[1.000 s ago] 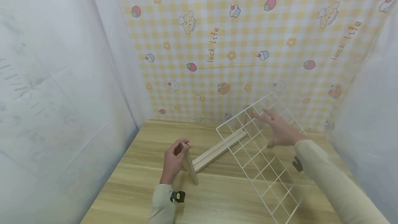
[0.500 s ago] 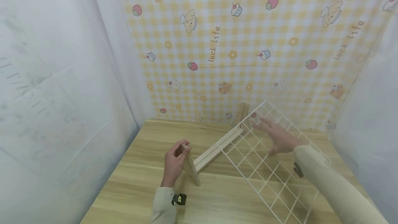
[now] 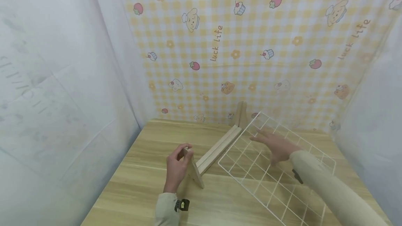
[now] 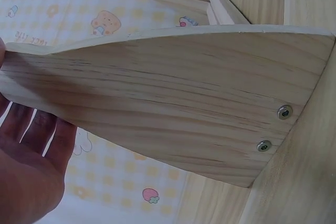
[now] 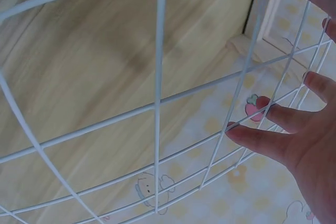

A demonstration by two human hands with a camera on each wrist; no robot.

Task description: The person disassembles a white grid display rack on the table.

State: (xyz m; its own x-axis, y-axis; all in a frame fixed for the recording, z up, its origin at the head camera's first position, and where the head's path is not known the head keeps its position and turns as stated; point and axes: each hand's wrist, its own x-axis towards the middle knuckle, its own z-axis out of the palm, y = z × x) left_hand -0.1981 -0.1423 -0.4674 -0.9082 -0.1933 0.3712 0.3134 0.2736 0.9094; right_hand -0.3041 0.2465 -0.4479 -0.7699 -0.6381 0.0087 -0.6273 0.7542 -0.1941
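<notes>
A pale wooden stand, with a pair of rails [image 3: 220, 145] between its two side boards, sits diagonally on the table. My left hand [image 3: 176, 166] pinches the narrow top of the near side board [image 3: 197, 177]. In the left wrist view that side board [image 4: 178, 98] shows two metal bolts near its wide end. A white wire grid panel [image 3: 267, 206] slants to the right of the stand, one edge near the rails. Over its upper part my right hand [image 3: 277, 145] spreads its fingers. The right wrist view has those fingertips [image 5: 239, 132] at the wires.
The far side board [image 3: 241, 114] of the stand rises close to the checked cloth [image 3: 204, 44] at the back. White curtains hang on the left [image 3: 62, 97] and right [image 3: 380, 125]. The wood-grain table [image 3: 132, 184] lies beneath.
The wire grid panel has swung lower and flatter, its top corner dropping down and left. My right hand has come down with it. My left hand keeps its hold on the side board.
</notes>
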